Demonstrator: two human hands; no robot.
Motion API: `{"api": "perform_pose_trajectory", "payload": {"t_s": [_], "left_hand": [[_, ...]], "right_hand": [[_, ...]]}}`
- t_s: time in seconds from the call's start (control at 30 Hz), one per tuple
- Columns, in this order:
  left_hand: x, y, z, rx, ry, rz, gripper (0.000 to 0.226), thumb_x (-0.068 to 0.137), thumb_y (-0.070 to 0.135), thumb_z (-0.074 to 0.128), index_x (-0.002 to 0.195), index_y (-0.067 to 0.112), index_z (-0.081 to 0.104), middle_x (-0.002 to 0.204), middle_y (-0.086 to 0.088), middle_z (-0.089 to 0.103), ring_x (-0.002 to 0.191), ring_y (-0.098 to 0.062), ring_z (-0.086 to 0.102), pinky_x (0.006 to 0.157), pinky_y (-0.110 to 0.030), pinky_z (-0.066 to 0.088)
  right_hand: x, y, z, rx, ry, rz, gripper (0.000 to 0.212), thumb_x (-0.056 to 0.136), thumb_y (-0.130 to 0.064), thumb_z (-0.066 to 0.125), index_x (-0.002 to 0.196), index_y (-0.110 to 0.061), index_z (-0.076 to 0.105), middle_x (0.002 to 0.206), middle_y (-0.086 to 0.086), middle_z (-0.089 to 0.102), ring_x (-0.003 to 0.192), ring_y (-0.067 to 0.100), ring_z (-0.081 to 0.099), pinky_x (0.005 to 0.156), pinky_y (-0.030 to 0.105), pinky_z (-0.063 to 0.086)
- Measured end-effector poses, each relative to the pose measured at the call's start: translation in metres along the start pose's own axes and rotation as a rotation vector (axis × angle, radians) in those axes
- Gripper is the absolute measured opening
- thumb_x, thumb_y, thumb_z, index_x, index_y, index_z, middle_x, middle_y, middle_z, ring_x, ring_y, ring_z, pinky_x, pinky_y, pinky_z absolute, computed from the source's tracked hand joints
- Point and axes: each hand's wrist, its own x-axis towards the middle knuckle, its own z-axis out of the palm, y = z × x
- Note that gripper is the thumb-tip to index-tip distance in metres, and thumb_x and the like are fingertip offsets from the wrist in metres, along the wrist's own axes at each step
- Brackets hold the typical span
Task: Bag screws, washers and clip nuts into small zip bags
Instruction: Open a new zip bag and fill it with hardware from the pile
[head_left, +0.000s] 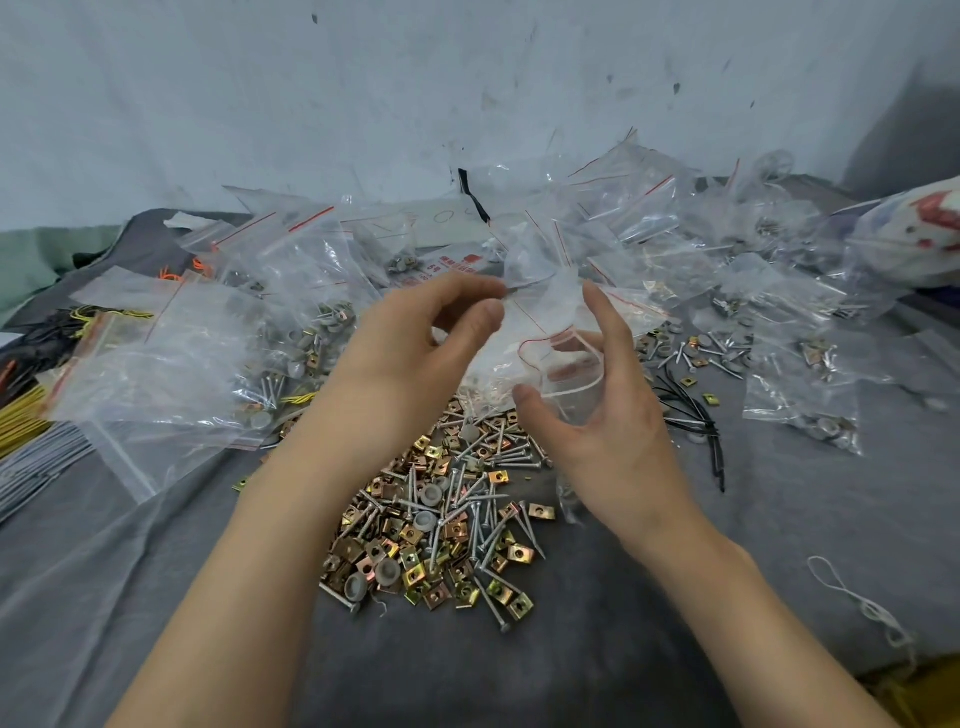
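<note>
Left hand: your left hand (410, 338) pinches the top edge of a small clear zip bag (550, 332) between thumb and forefinger.
Right hand: your right hand (602, 415) curls thumb and fingers round the same bag.
Bag: held up over the pile (447, 519) of screws, grey washers and clip nuts.
Pile: on the grey cloth (675, 597), under your wrists.
Filled bags (779, 291): heaped behind.
</note>
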Motion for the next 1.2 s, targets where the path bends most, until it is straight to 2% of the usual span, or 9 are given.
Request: {"api": "perform_pose_trajectory", "payload": {"t_s": [0.1, 0.23, 0.4, 0.53, 0.67, 0.73, 0.83, 0.97, 1.2], "left_hand": [[0.0, -0.022, -0.002, 0.114, -0.075, -0.103, 0.022, 0.099, 0.033, 0.056, 0.118, 0.029, 0.066, 0.101, 0.014, 0.069, 0.095, -0.001, 0.063, 0.078, -0.011, 0.046], [-0.008, -0.047, 0.002, 0.389, -0.239, -0.192, 0.026, 0.1, 0.034, 0.052, 0.121, 0.025, 0.065, 0.109, 0.008, 0.068, 0.094, -0.008, 0.062, 0.084, -0.027, 0.048], [-0.013, -0.064, 0.007, 0.583, -0.381, -0.284, 0.023, 0.101, 0.027, 0.049, 0.117, 0.023, 0.065, 0.111, 0.002, 0.069, 0.096, -0.017, 0.061, 0.085, -0.032, 0.05], [-0.01, -0.07, 0.012, 0.668, -0.389, -0.272, 0.027, 0.102, 0.026, 0.047, 0.123, 0.021, 0.063, 0.121, -0.002, 0.065, 0.111, -0.023, 0.058, 0.096, -0.04, 0.048], [-0.009, -0.075, 0.018, 0.774, -0.371, -0.265, 0.035, 0.104, 0.028, 0.04, 0.136, 0.019, 0.051, 0.134, -0.006, 0.056, 0.124, -0.027, 0.049, 0.104, -0.043, 0.04], [-0.008, -0.076, 0.021, 0.82, -0.364, -0.271, 0.037, 0.105, 0.029, 0.038, 0.14, 0.023, 0.048, 0.137, -0.005, 0.052, 0.127, -0.028, 0.046, 0.104, -0.043, 0.036], [-0.006, -0.076, 0.023, 0.786, -0.374, -0.253, 0.039, 0.104, 0.027, 0.039, 0.142, 0.026, 0.046, 0.141, -0.002, 0.05, 0.13, -0.026, 0.044, 0.106, -0.044, 0.034], [-0.007, -0.074, 0.024, 0.644, -0.394, -0.216, 0.032, 0.1, 0.018, 0.047, 0.131, 0.027, 0.052, 0.134, 0.002, 0.054, 0.125, -0.022, 0.048, 0.108, -0.045, 0.036], [-0.009, -0.073, 0.023, 0.599, -0.401, -0.227, 0.025, 0.099, 0.021, 0.051, 0.123, 0.026, 0.055, 0.127, 0.003, 0.058, 0.122, -0.02, 0.05, 0.106, -0.042, 0.038]], "right_hand": [[-0.001, 0.003, 0.002, -0.034, -0.003, 0.034, 0.089, 0.074, -0.063, 0.064, 0.147, -0.057, 0.014, 0.122, -0.021, 0.056, 0.112, -0.008, 0.052, 0.084, -0.003, 0.033], [-0.002, 0.005, 0.002, -0.04, -0.007, 0.032, 0.088, 0.073, -0.064, 0.062, 0.147, -0.056, 0.016, 0.115, -0.023, 0.058, 0.106, -0.006, 0.055, 0.082, -0.001, 0.034], [0.001, 0.003, -0.002, 0.038, 0.006, 0.039, 0.083, 0.075, -0.062, 0.059, 0.147, -0.056, 0.02, 0.111, -0.021, 0.06, 0.102, 0.001, 0.06, 0.081, 0.009, 0.045], [0.004, 0.002, -0.008, 0.062, 0.022, 0.012, 0.081, 0.08, -0.055, 0.064, 0.15, -0.052, 0.022, 0.111, -0.02, 0.059, 0.105, 0.001, 0.059, 0.087, 0.026, 0.052], [0.009, 0.007, -0.016, 0.048, 0.065, -0.012, 0.078, 0.089, -0.047, 0.068, 0.152, -0.045, 0.023, 0.113, -0.018, 0.058, 0.107, 0.002, 0.058, 0.086, 0.014, 0.046], [0.01, 0.008, -0.019, 0.027, 0.08, -0.014, 0.078, 0.089, -0.048, 0.068, 0.152, -0.047, 0.022, 0.114, -0.019, 0.059, 0.108, 0.001, 0.058, 0.086, 0.015, 0.047], [0.012, 0.009, -0.023, 0.019, 0.087, -0.014, 0.079, 0.084, -0.058, 0.063, 0.149, -0.052, 0.02, 0.114, -0.02, 0.058, 0.108, 0.002, 0.059, 0.089, 0.021, 0.048], [0.014, 0.011, -0.024, 0.007, 0.088, -0.025, 0.08, 0.08, -0.059, 0.06, 0.149, -0.052, 0.019, 0.114, -0.021, 0.058, 0.109, 0.004, 0.059, 0.091, 0.024, 0.048], [0.013, 0.011, -0.023, 0.013, 0.081, -0.035, 0.081, 0.08, -0.059, 0.059, 0.149, -0.052, 0.018, 0.113, -0.02, 0.059, 0.109, 0.001, 0.058, 0.084, 0.009, 0.045]]}}
